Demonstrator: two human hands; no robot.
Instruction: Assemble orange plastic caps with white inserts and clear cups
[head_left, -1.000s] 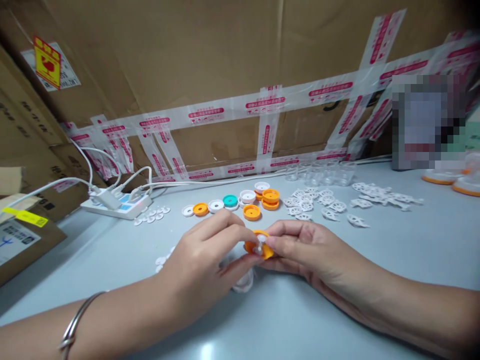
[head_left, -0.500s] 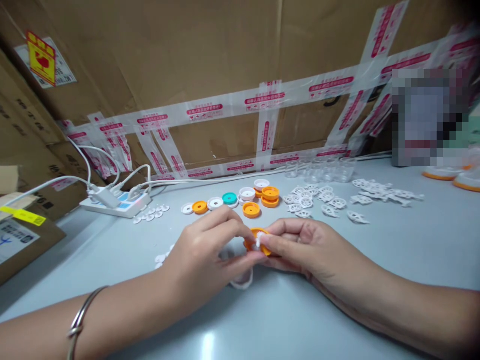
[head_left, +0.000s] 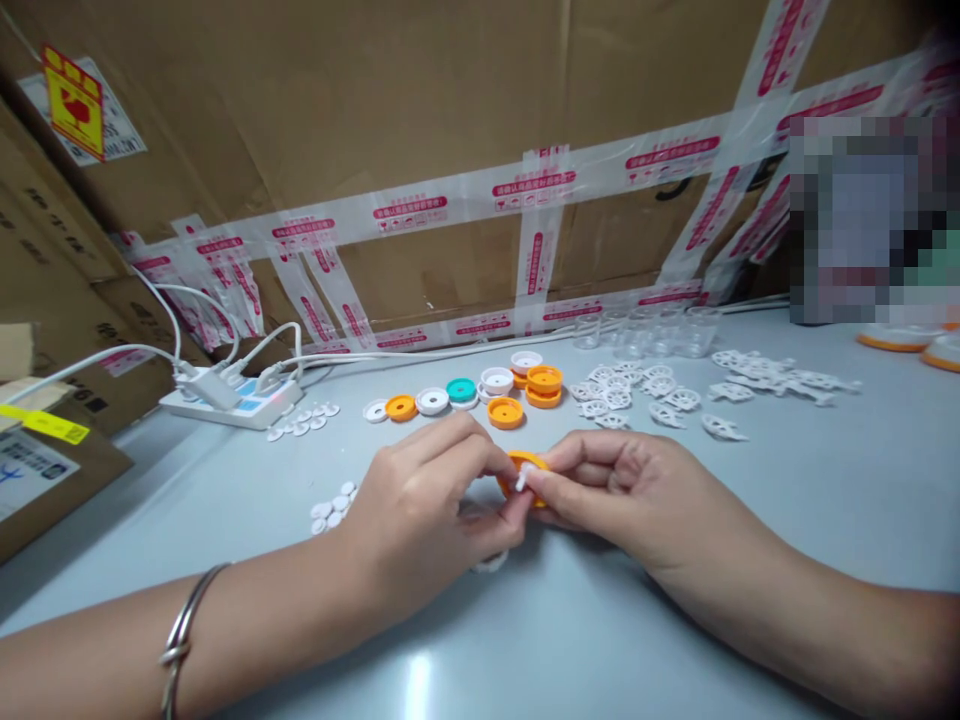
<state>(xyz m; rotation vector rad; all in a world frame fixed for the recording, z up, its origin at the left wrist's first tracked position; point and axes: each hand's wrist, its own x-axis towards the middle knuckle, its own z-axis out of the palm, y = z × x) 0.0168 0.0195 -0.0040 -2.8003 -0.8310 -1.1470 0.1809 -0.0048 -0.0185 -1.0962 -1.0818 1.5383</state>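
Observation:
Between my two hands, above the table, is an orange round plastic cap (head_left: 537,461) with a raised rim, tilted toward me. My right hand (head_left: 611,490) grips its right side, thumb over the rim at a small white plastic piece (head_left: 523,476) inside the cap. My left hand (head_left: 442,490) is closed, its fingertips pinched at the cap's left edge and the white piece. Which hand bears the small piece I cannot tell. Below the left hand a white openwork part (head_left: 491,563) lies partly hidden on the table.
Loose orange, white and teal caps (head_left: 505,413) lie beyond my hands. White wheel-like parts (head_left: 615,392) and clear cups (head_left: 660,335) stand to their right. Small white discs (head_left: 330,507) are at left, near a power strip (head_left: 247,400) with cables. A cardboard box (head_left: 450,120) closes off the back.
Both hands have shifted slightly right with the orange cap. The left hand now covers more of the white openwork part, and more of the small white discs shows.

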